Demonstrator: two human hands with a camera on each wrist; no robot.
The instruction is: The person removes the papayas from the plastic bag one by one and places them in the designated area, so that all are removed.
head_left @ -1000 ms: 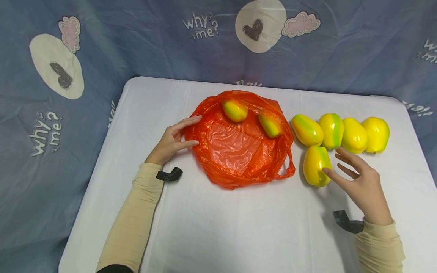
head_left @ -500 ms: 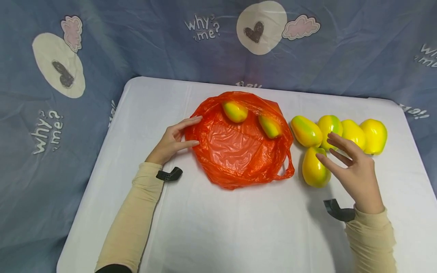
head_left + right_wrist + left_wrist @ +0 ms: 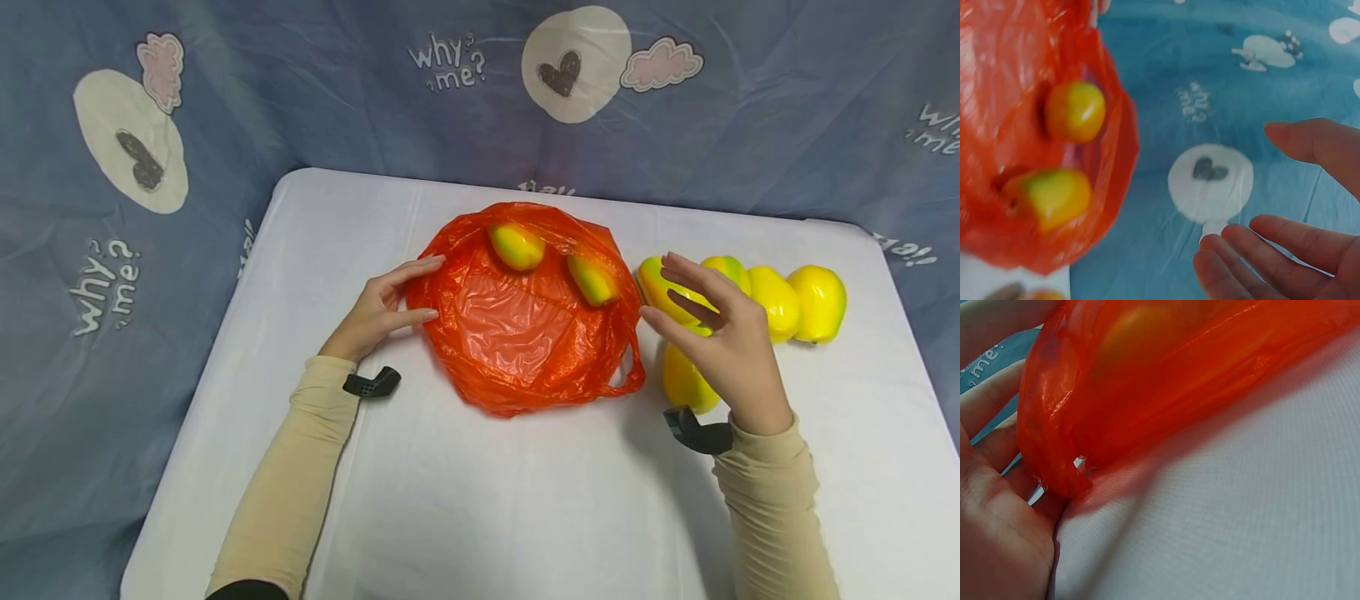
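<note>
A red plastic bag [image 3: 506, 333] lies spread open on the table, with one mango [image 3: 517, 246] and a second mango [image 3: 592, 279] inside near its far side. My left hand [image 3: 375, 315] rests at the bag's left edge, fingers and thumb spread. In the left wrist view, the fingers [image 3: 994, 403] lie extended behind the red plastic. My right hand [image 3: 723, 346] is raised right of the bag with fingers apart, holding nothing. It partly covers several yellow-green mangoes, among them a near mango [image 3: 684, 382]. In the right wrist view the thumb [image 3: 1310, 140] stands well apart from the fingers.
Farther right, two more mangoes [image 3: 817, 304] [image 3: 776, 304] sit side by side in the row. The bag's handle loop [image 3: 633, 375] sticks out toward the right. A white cloth covers the table [image 3: 525, 508], and a blue printed curtain [image 3: 337, 92] hangs behind it.
My right hand has moved left and away from me, from beside the near mango to over the row's left end by the bag. My left hand has stayed in place.
</note>
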